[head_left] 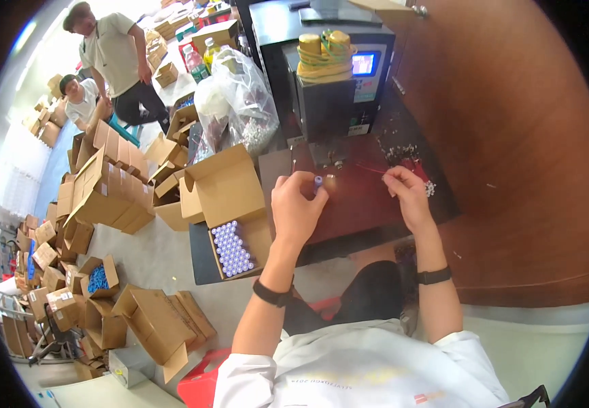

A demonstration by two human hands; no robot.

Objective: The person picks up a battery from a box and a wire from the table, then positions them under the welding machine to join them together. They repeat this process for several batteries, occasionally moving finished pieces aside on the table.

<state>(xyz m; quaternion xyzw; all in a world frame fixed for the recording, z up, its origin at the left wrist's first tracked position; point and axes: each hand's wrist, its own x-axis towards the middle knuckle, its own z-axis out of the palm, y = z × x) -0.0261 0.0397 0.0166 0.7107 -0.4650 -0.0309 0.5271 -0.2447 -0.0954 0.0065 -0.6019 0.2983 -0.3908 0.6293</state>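
My left hand (296, 207) is closed on a small purple cylindrical battery cell (318, 182), pinched between thumb and fingers above the dark red work surface (349, 214). To its right, my right hand (409, 195) pinches a thin red wire (371, 167) that points left toward the cell. Small metal pieces (335, 162) lie just beyond my left hand, close to the machine's front. An open cardboard box (262, 238) left of my left hand holds rows of similar purple cells (232, 249) standing upright.
A black machine (332, 109) with a lit blue screen and coiled yellow-green cable stands behind the work surface. Scattered small parts (403, 153) lie beyond my right hand. Clear plastic bags (243, 102) and many cardboard boxes (111, 187) fill the left. Two people (114, 51) are at the far left.
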